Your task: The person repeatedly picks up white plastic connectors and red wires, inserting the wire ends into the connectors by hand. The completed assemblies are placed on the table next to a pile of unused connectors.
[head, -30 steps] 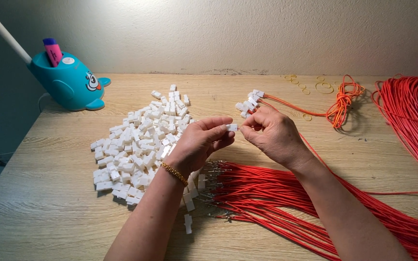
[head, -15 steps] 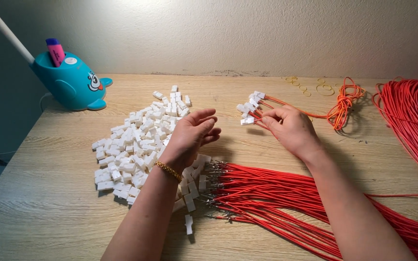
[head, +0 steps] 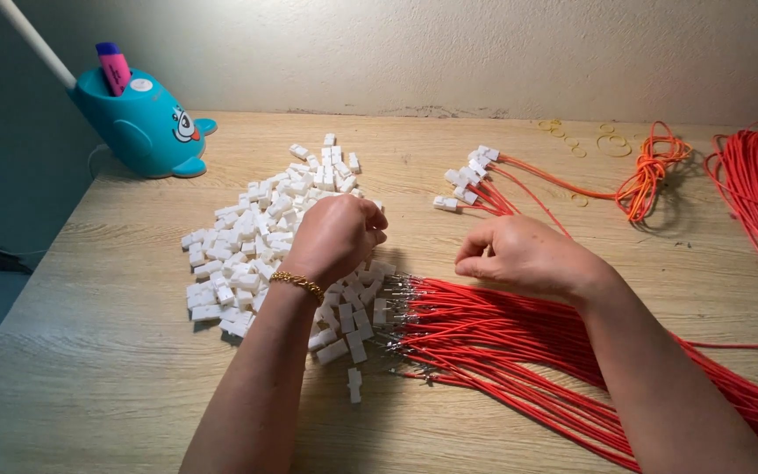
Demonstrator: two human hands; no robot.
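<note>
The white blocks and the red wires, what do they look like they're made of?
White blocks: probably moulded plastic, matte and uniform, with sharp edges. Red wires: flexible plastic-looking sleeve with bare silvery metal tips. Table: pale wood grain, possibly laminate.

The left hand hid whatever its curled fingers touched in the white pieces. Under the right hand, the fingertips were hidden. Red wires ran off the edge.

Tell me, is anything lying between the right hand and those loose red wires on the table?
Nothing visible does. The right hand hovers directly over the red wires, right by their metal-tipped ends. The left hand is off to the side, over the white connectors.
</note>
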